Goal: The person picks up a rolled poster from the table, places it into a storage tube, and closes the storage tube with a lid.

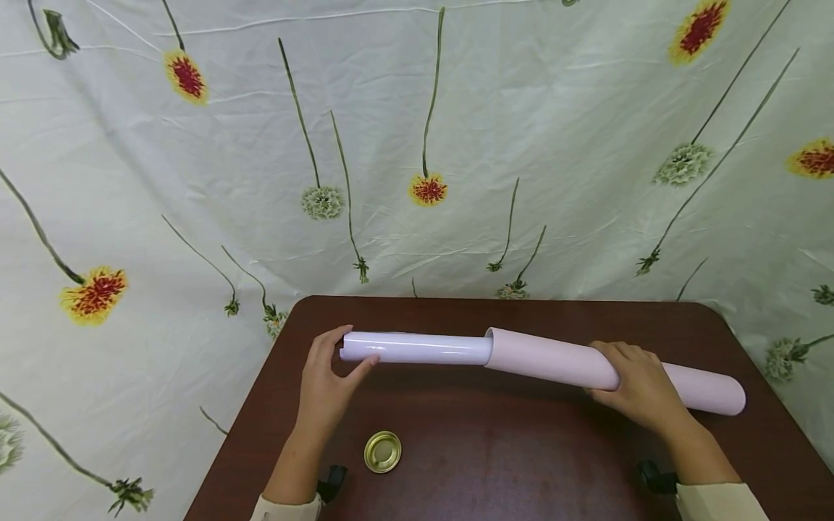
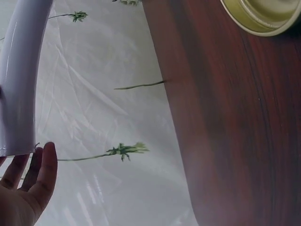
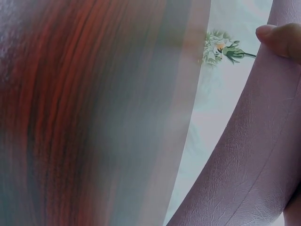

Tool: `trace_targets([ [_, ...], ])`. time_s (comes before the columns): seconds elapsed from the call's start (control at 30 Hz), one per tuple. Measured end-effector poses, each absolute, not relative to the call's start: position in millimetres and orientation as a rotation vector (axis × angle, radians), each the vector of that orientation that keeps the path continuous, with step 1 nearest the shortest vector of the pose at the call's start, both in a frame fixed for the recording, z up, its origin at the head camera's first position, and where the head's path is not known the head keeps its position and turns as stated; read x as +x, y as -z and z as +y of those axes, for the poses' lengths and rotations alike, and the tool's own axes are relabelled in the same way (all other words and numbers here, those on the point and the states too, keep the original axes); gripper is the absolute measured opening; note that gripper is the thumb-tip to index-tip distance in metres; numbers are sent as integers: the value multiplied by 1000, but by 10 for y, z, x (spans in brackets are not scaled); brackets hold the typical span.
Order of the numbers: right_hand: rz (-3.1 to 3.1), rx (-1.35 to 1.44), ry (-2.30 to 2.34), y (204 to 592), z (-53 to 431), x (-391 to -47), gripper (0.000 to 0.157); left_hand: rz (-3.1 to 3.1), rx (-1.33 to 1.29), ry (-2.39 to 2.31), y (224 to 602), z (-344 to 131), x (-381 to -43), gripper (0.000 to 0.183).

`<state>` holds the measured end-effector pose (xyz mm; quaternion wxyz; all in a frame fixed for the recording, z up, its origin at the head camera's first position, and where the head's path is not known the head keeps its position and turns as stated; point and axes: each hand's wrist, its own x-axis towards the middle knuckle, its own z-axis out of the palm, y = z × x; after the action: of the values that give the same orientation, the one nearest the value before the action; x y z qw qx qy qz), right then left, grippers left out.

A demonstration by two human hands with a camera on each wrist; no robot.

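A glossy white paper roll (image 1: 417,349) sticks out of the left mouth of a pale pink tube (image 1: 547,357). My left hand (image 1: 328,376) holds the roll's outer end between thumb and fingers. Farther right, my right hand (image 1: 635,383) grips the pink tube around its middle. In the left wrist view the roll (image 2: 21,84) rises above the curled fingers (image 2: 46,174). The right wrist view has the textured pink tube (image 3: 249,141) with the thumb (image 3: 277,38) across it. How deep the roll sits inside the tube is hidden.
A round gold metal lid (image 1: 382,452) lies on the dark brown table (image 1: 495,449), nearer to me than the roll. Behind the table hangs a white cloth (image 1: 391,145) printed with flowers. Dark bands are on both wrists.
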<state>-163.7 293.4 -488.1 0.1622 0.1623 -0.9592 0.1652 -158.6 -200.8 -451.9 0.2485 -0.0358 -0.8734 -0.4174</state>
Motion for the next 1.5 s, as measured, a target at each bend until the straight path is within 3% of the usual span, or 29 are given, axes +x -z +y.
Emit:
trace_targets([
  [0.47,-2731,472,-464,4894,2898,-1622,73,-2326,-137,1460,4503,-2007,-1583,57],
  [0.77,-2733,475,-448,4894,2865,-1610,75,-2157,-191,1722,4482,-2034,-1590,34],
  [1.1,-2734,487,-448,4909,2847,-1606,74,-2240,-99,1799,4475,-2038,-1561,47],
  [1.5,-2726,500,-439,4925,2827,-1612,74,-2190,-148,1836,4481,-2008,-1565,45],
])
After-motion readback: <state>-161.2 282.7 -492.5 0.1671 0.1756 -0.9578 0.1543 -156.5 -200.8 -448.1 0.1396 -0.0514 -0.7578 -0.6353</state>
